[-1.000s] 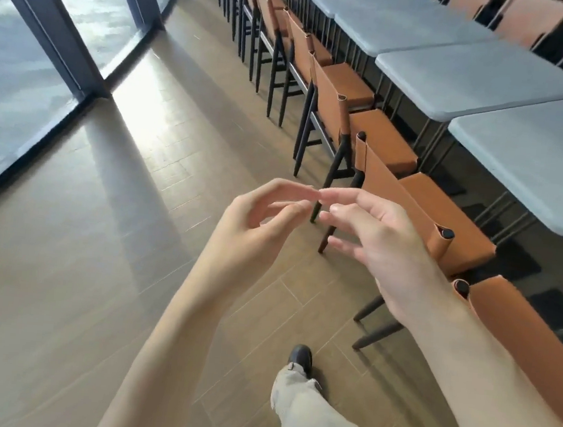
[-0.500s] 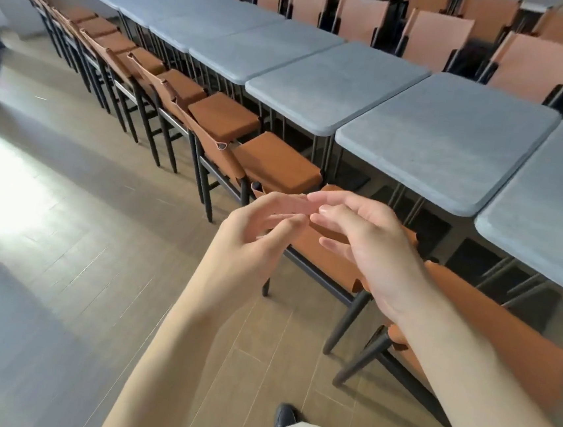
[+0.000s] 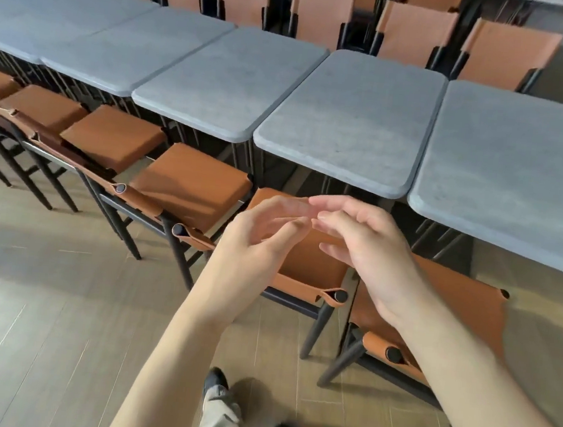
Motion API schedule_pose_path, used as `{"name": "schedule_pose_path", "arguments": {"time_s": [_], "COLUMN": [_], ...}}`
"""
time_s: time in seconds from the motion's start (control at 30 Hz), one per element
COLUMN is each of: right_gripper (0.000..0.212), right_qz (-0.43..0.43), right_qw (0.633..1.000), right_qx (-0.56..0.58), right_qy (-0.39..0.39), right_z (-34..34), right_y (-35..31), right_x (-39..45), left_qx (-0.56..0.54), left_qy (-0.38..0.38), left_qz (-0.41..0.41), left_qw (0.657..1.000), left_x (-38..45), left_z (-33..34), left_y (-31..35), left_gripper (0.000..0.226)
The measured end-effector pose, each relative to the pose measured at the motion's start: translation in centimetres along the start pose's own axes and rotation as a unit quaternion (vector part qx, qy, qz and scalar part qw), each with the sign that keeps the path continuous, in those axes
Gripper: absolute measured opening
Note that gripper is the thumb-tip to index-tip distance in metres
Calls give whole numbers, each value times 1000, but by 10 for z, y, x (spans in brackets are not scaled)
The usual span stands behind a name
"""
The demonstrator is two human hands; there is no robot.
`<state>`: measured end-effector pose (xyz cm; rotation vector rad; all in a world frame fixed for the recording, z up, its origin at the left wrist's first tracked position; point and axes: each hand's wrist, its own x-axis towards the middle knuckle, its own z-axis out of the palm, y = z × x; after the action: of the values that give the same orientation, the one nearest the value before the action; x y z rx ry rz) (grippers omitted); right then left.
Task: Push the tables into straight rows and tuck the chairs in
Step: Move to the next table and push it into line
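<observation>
Surfaces (image 3: 351,116): row near-straight, edges stepped | Chairs (image 3: 190,184): near ones not tucked | Left grip (image 3: 256,245), right grip (image 3: 369,252): loosely spread, fingertips meeting, holding nothing

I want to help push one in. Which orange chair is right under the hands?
The chair directly below both hands, facing the second table from the right. Its seat shows between the wrists; the other chairs stand off to either side.

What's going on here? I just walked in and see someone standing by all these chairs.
A person stands facing a row of grey tables with brown leather chairs tucked along both sides. The left hand and right hand hover over the nearest chair, fingertips nearly meeting, holding nothing. No table or chair is being touched right now.
</observation>
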<state>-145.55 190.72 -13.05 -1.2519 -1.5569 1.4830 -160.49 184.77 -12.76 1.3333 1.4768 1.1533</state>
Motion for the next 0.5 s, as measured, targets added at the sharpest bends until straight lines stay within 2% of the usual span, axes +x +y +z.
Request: {"name": "schedule_pose_path", "arguments": {"time_s": [0.37,0.5], "right_gripper": [24,26], "right_qz": [14,30], "right_qw": [994,986], "right_qx": [40,58], "right_qy": [101,155], "right_z": [54,62], "right_y": [-26,-24], "right_x": [95,119], "left_qx": [-1,-10], "left_qy": [-99,-147], "left_qz": [22,13], "left_qw": [995,989], "left_x": [116,160], "left_z": [-88,-100], "left_y": [-18,-27], "left_gripper": [24,23]}}
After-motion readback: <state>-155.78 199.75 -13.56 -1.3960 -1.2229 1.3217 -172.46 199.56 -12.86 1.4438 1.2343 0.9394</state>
